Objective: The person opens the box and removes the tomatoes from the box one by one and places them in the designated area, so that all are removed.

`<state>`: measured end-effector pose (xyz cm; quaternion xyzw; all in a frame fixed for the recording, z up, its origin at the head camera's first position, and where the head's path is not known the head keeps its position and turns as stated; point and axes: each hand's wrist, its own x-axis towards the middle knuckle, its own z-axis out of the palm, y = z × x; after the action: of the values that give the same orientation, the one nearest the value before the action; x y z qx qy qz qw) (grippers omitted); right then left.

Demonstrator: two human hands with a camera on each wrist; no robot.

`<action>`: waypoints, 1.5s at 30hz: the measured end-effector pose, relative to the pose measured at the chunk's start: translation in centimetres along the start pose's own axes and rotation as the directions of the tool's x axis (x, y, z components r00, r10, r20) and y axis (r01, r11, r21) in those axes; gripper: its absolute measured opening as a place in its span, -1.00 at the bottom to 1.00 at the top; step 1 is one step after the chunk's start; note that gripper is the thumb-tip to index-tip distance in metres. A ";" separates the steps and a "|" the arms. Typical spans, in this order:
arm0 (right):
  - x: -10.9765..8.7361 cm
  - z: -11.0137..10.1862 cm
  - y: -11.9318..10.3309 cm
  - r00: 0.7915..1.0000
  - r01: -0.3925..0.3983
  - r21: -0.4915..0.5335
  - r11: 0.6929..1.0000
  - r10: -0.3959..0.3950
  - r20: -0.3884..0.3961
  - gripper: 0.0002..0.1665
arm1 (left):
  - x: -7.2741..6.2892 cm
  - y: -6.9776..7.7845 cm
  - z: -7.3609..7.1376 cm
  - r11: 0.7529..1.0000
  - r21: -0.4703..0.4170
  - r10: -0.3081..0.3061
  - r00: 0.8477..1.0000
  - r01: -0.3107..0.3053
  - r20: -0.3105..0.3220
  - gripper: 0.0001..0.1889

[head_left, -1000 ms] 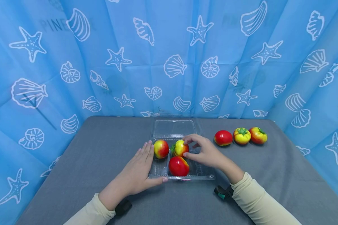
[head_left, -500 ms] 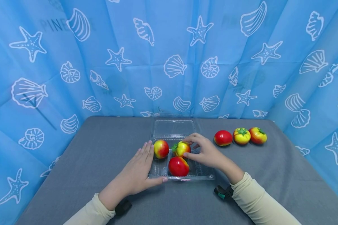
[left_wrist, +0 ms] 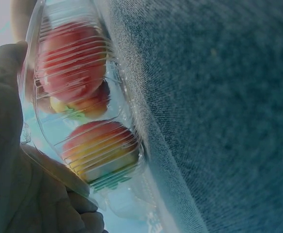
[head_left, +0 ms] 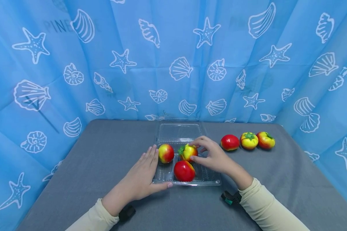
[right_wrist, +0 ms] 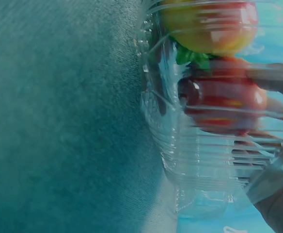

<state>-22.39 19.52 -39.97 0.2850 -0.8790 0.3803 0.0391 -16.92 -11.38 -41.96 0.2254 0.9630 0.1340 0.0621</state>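
A clear plastic clamshell box [head_left: 191, 183] lies with its lid [head_left: 179, 131] folded back on the table. Three glossy red-and-yellow fruits, tomato-like, are inside: one at the left [head_left: 166, 153], a redder one at the front [head_left: 184, 171], and a third fruit [head_left: 188, 152] behind it. My right hand [head_left: 215, 157] grips this third fruit between thumb and fingers, its green calyx turned left. Flat along the box's left side, my left hand [head_left: 138, 178] has straight fingers, with the thumb on the front rim. Both wrist views show the fruits through the ribbed box wall [left_wrist: 127, 111].
At the back right of the grey table [head_left: 110, 144] stand three more fruits in a row: a red one [head_left: 229, 142], a yellow one with a green calyx [head_left: 249, 141] and a red-yellow one [head_left: 266, 140]. A blue shell-print curtain [head_left: 173, 41] hangs behind.
The fruit in my right hand has shifted slightly right and turned a little, its calyx showing more at the left. My left hand stays in place on the box.
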 end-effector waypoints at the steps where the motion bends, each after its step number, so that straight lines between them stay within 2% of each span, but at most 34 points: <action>1: 0.0 -0.1 0.0 1.000 -0.001 -0.004 1.000 0.001 -0.005 -0.50 | 0.0 0.0 0.0 1.000 0.001 0.000 1.000 0.000 0.000 0.36; 8: 0.0 -0.6 -0.1 0.999 -0.006 -0.011 1.000 0.005 -0.037 -0.47 | 0.0 -0.1 0.0 1.000 0.002 -0.002 1.000 0.002 -0.002 0.36; 23: -0.8 -1.2 0.1 0.991 0.041 -0.032 0.999 -0.045 -0.130 -0.48 | 0.1 -0.1 0.3 1.000 0.010 0.010 1.000 -0.010 -0.010 0.36; 35: -2.3 -2.3 0.4 0.977 -0.007 0.023 1.000 0.012 -0.214 -0.47 | 0.1 -0.2 0.2 1.000 -0.004 0.021 1.000 -0.021 -0.010 0.34; 45: -3.6 -4.0 0.9 0.959 -0.033 0.000 0.999 0.032 -0.282 -0.49 | 0.0 -0.2 0.0 1.000 0.002 0.014 1.000 -0.014 -0.013 0.33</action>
<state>-20.48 24.54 -38.75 0.2135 -0.8700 0.4155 0.1581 -16.97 -11.53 -42.05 0.2313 0.9619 0.1349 0.0548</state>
